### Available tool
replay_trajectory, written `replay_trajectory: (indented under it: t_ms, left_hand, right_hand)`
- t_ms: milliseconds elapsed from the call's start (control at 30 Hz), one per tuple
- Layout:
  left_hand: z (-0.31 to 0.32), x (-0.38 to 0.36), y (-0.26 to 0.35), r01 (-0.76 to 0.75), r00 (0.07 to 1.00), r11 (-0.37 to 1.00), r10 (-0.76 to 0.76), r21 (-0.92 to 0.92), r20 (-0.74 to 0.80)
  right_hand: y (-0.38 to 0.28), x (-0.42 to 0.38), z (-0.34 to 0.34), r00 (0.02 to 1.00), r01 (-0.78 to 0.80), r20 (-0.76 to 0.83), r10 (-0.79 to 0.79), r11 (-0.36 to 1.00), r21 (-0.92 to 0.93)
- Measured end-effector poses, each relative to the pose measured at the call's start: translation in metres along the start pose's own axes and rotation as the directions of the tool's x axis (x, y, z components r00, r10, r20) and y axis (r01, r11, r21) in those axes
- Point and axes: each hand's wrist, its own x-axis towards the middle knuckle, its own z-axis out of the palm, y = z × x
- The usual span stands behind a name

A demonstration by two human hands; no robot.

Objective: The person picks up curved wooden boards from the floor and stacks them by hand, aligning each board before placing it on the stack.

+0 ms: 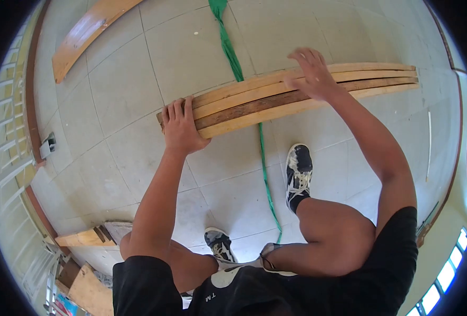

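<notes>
Several long wooden planks (260, 102) lie side by side in a bundle across the tiled floor, their left ends roughly even. My left hand (182, 125) grips the left end of the bundle, fingers over the far edge and thumb at the near side. Above the planks, right of their middle, my right hand (311, 73) has its fingers apart and holds nothing. A green strip (227, 45) runs under the bundle, wide and bunched on the far side, thin on the near side down to between my legs.
Another wooden board (88, 34) lies at the upper left. White metal railings (9, 126) stand along the left. A small metal box (48, 146) is by the left wall. Wood pieces (88, 238) lie at the lower left. My shoes (299, 171) are near the bundle.
</notes>
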Motion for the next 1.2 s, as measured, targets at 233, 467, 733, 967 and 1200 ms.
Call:
replay_trajectory:
  t_ms: [233,467,733,967,1200]
  left_hand:
    - [0.0,0.001,-0.004,0.006,1.0,1.0,-0.007,-0.025,-0.016]
    - [-0.001,0.003,-0.011,0.047,0.999,0.997,-0.046,-0.061,0.016]
    - [0.004,0.0,-0.009,0.037,0.999,0.997,-0.035,-0.065,0.036]
    - [0.006,-0.003,-0.005,0.019,1.0,0.999,-0.018,-0.033,0.022]
    - [-0.003,-0.005,-0.007,0.021,0.998,0.998,-0.024,0.051,0.06]
  right_hand:
    - [-0.072,0.176,0.064,0.848,-0.343,0.446,0.287,0.938,0.05]
    - [-0.018,0.202,0.12,0.921,-0.29,0.298,0.252,0.953,0.091]
    - [-0.093,0.134,-0.005,0.874,-0.086,0.473,-0.111,0.922,0.377]
    - [-0.122,-0.095,0.047,0.261,-0.04,0.928,-0.267,0.957,0.286]
    - [-0.17,-0.147,0.122,0.549,-0.593,0.716,0.431,0.805,-0.029]
